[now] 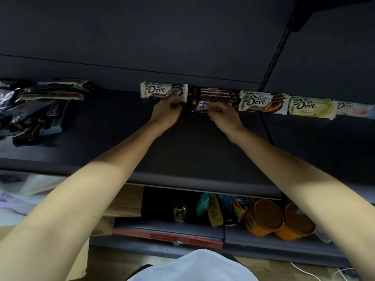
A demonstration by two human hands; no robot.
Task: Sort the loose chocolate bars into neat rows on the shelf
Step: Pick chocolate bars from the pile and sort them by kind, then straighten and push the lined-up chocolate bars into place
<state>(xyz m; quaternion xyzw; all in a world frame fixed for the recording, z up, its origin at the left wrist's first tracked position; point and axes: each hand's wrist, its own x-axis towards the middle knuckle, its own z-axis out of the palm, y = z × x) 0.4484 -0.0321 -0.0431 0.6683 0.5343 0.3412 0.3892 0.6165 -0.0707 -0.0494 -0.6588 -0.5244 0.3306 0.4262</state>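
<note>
The left hand (167,108) pinches the near edge of a Dove bar (160,91) with curled fingers. Just right of it, the right hand (220,113) grips the nearest Snickers bar (197,107). Dove rows (263,103) continue right along the far edge of the shelf (182,151). A loose pile (36,110) lies well left.

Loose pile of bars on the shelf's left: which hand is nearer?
Left. The left hand grips the leftmost white bar, right of the pile across bare shelf; the right hand is farther right, gripping the brown bars.
</note>
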